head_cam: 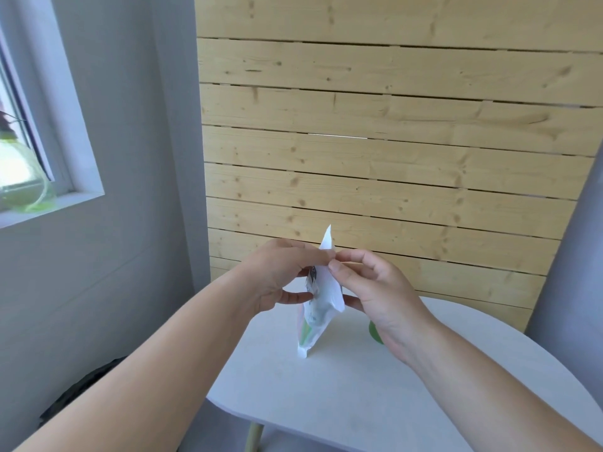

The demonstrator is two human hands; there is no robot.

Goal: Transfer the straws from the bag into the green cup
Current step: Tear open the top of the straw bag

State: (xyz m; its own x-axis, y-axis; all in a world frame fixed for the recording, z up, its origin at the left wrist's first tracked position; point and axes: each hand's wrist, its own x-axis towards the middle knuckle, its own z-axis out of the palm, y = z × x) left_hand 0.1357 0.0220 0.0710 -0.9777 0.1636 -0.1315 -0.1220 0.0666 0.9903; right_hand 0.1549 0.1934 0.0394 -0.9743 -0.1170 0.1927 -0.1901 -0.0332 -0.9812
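1. Round white table [359,386]: work surface.
2. Left hand [277,275], right hand [378,295]: each pinches the bag's upper edge.
3. Thin white plastic bag [318,308]: held upright over the table; probably light, limp and slippery, so best gripped near its mouth.
4. Green cup [375,332]: mostly hidden behind the right hand.

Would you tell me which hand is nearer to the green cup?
Right. The right hand pinches the bag directly in front of the green cup, partly hiding it; the left hand holds the bag's other side.
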